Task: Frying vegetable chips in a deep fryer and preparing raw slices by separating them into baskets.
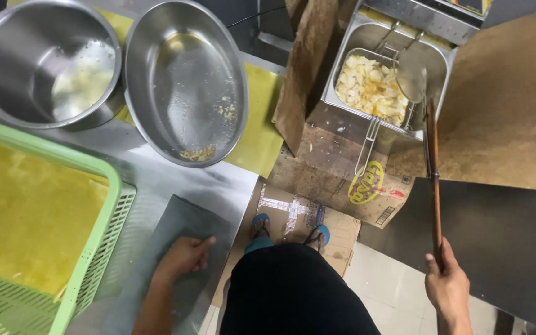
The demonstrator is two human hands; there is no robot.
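My right hand (446, 285) grips the end of a long wooden handle (433, 186) of a mesh skimmer (412, 80), which reaches up into a steel fryer (435, 56). The skimmer's head hovers at the right side of the fryer basket (370, 87), full of pale yellow chips. My left hand (184, 257) rests flat on a dark grey mat (181, 229) at the edge of the steel counter (175, 180), holding nothing. My legs and blue sandals (259, 224) stand on flattened cardboard (317, 217).
A green plastic crate (103, 248) lined with yellow paper sits at left. Behind it stand a deep steel pot (7, 68) with some chips and a wide steel bowl (150, 80) with crumbs. Brown cardboard shields (504, 105) flank the fryer.
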